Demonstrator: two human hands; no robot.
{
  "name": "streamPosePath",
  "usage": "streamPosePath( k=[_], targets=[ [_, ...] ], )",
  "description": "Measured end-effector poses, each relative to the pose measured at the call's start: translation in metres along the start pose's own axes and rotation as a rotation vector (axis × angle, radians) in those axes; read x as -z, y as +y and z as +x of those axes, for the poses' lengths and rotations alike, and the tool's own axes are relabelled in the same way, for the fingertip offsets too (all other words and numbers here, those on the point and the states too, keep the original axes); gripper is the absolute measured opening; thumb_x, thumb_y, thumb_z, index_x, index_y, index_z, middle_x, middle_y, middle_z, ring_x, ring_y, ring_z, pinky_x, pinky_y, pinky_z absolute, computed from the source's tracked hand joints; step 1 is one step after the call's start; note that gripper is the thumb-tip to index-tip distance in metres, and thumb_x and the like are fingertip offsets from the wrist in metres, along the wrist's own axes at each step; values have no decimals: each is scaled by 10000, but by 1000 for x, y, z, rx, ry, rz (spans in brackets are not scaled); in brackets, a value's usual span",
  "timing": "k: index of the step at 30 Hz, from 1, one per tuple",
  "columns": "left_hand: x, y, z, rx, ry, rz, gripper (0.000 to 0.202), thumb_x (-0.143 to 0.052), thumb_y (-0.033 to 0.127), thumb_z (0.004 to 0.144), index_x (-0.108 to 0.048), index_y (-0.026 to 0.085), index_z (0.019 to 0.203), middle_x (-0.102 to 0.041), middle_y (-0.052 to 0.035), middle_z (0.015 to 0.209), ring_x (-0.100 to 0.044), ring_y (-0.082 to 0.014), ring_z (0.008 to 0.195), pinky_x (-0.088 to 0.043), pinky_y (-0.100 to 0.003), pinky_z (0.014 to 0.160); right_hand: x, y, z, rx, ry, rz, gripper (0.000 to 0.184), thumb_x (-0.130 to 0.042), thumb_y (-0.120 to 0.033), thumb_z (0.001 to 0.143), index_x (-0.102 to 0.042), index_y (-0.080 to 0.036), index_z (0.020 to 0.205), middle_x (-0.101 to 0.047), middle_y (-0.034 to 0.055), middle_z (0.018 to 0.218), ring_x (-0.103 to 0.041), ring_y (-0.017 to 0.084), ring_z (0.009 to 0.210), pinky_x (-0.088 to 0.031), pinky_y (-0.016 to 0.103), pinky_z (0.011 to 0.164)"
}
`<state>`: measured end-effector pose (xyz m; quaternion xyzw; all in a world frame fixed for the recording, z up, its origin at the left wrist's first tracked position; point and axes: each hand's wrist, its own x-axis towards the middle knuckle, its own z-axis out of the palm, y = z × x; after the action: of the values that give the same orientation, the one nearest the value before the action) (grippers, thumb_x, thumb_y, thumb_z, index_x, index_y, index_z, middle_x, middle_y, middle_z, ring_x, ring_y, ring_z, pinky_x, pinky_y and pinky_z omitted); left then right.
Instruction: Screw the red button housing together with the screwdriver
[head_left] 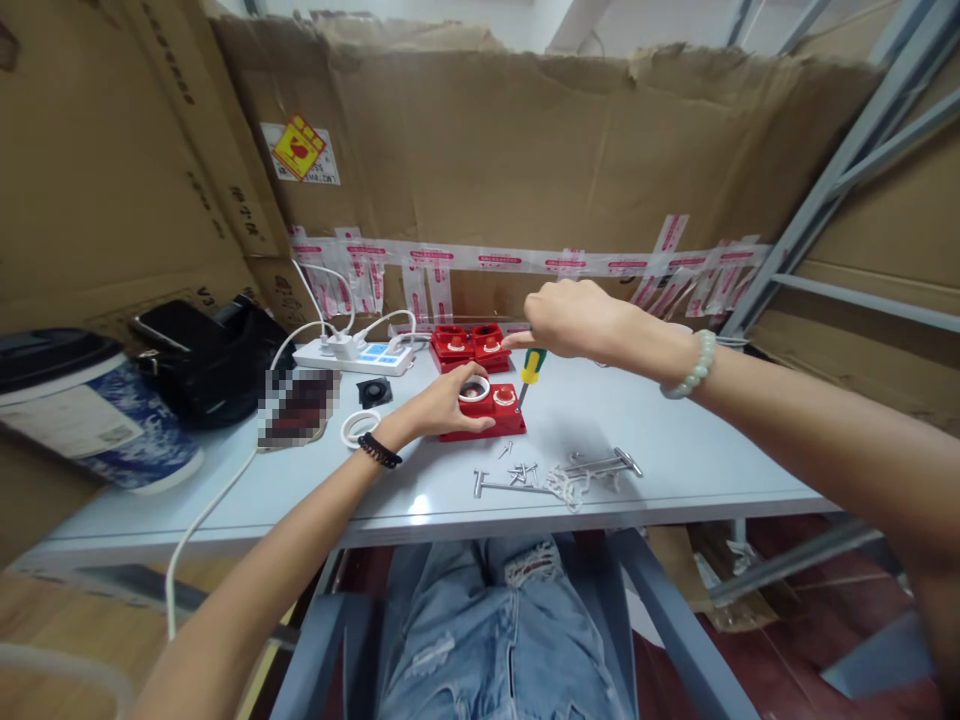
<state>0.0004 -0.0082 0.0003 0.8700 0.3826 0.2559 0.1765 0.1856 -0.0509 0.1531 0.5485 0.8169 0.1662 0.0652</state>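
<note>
On the pale, glossy table (675,440), seen from the head camera, a front red block (480,432) sits near the middle — low, oblong and smooth, with two raised round parts on top; the left one is topped by a white ring (474,397), the right one is a red knob circled by white markings. The left hand (442,402) lies over the block's left end, thumb and forefinger apart, closed around it on either side of the ring. The right hand (574,318) has its fingers wrapped round the handle of one screwdriver (532,366), yellow and green, one finger sticking out sideways; the thin metal shaft slants down to the block's right end. Behind stands more red work, a rear red unit (469,348) with two similar round tops. A second white ring (360,429) lies flat on the table, just beside one square black part (374,391) with a round centre. Nearer the edge are several small silver screws (523,474), too bunched to count, and at least two shiny T-handled rods (517,487) — these by a tangle of soft white string (571,488).
</note>
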Motion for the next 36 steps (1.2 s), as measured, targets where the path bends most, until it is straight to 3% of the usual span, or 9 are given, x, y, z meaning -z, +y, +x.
streamPosePath(
  k=[4,6,8,12,18,22,27,33,36],
  targets=[
    [1,1,0,10,-4,-18,596,-694,442,657,-466,174,1137,-584,-107,1143,-585,-249,1015,-444,-387,922,1,4,1,264,-1,115,184,-536,-315,847,-610,-183,952,-645,99,921,-588,218,846,-409,330,641],
    [1,1,0,2,1,-15,583,-690,445,659,-470,179,1130,-581,-103,1145,-579,-250,1024,-442,-390,926,0,6,-3,340,49,159,195,-581,-210,802,-590,-215,997,-629,74,988,-575,204,883,-411,325,688],
    [1,0,0,-4,3,-13,569,-684,448,664,-475,187,1125,-577,-98,1153,-572,-251,1029,-440,-392,927,-3,6,-5,299,71,182,254,-608,-159,770,-576,-226,1013,-615,66,986,-570,201,858,-405,324,681],
    [1,1,0,8,5,-8,564,-682,457,667,-479,200,1126,-576,-92,1158,-570,-255,1024,-443,-400,922,-11,6,-3,166,98,223,108,-555,-257,835,-552,-208,931,-577,60,812,-531,189,698,-364,326,592],
    [2,3,-1,12,5,-14,559,-682,446,669,-486,189,1126,-578,-95,1151,-572,-254,1015,-444,-397,915,-22,12,4,330,186,365,242,-599,-160,739,-509,-221,955,-568,46,952,-527,181,836,-391,299,666],
    [2,2,-1,2,-1,-3,558,-677,461,676,-480,192,1123,-569,-96,1165,-564,-251,1021,-436,-392,917,-29,13,6,175,204,330,163,-560,-319,813,-508,-199,911,-578,57,840,-521,192,740,-368,318,604],
    [2,-1,0,-26,-25,-2,571,-679,458,682,-464,200,1143,-564,-95,1155,-559,-244,1017,-433,-388,920,-27,13,5,231,207,418,238,-561,-123,741,-501,-208,955,-600,42,927,-523,163,759,-383,298,642],
    [3,-2,1,-20,-49,-7,564,-679,469,692,-460,210,1142,-562,-94,1160,-563,-252,1025,-437,-396,916,-29,10,4,113,226,368,162,-549,-305,814,-514,-189,922,-597,68,852,-526,198,741,-375,326,615],
    [3,-2,0,-23,-45,-21,564,-687,455,688,-461,210,1143,-566,-92,1154,-564,-245,1027,-437,-388,921,-31,10,6,120,254,391,205,-541,-178,786,-498,-196,986,-602,55,869,-535,188,742,-382,323,637]
  ],
)
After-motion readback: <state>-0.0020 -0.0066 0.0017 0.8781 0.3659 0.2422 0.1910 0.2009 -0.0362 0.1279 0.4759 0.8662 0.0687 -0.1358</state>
